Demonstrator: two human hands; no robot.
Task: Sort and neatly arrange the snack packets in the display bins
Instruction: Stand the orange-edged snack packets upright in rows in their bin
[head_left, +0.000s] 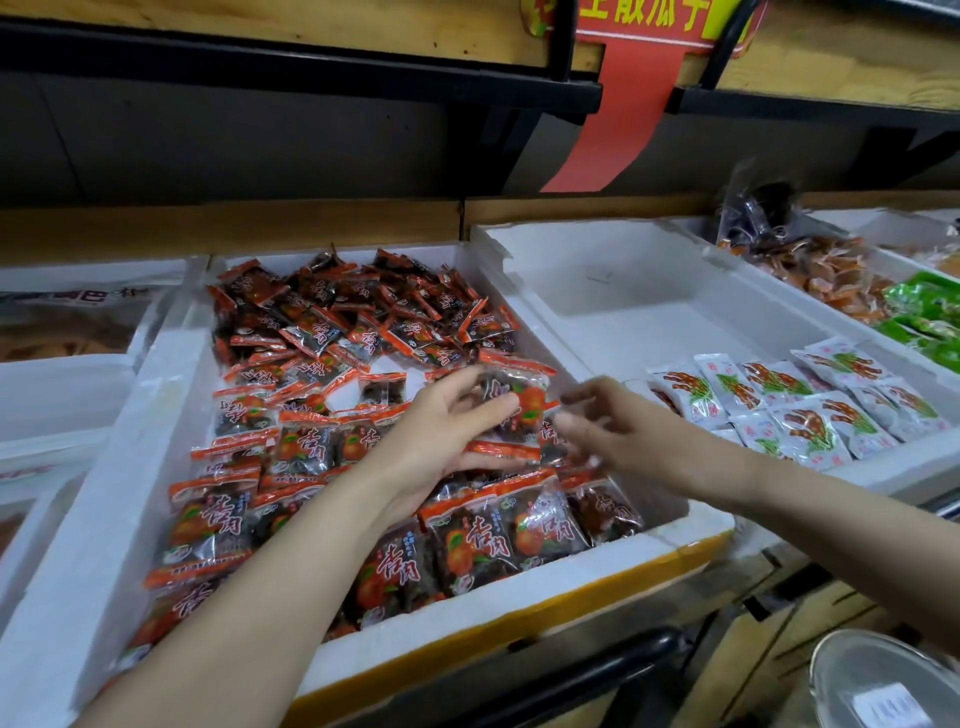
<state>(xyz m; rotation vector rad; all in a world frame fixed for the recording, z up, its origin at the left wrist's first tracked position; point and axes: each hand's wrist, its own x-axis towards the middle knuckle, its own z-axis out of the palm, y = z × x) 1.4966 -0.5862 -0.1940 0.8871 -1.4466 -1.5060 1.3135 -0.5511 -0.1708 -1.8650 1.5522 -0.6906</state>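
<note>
Over the white foam bin (171, 395) heaped with red-edged snack packets (332, 322), the left hand (441, 431) pinches one red-edged packet (519, 400) above the bin's right side, while the blurred right hand (618, 431) hovers beside it, fingers loosely spread, gripping nothing.

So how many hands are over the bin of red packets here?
2. The left hand is over the middle of the foam bin, gripping a red packet; the right hand, motion-blurred, is just right of it, near the bin's right wall. None seem hidden.
</note>
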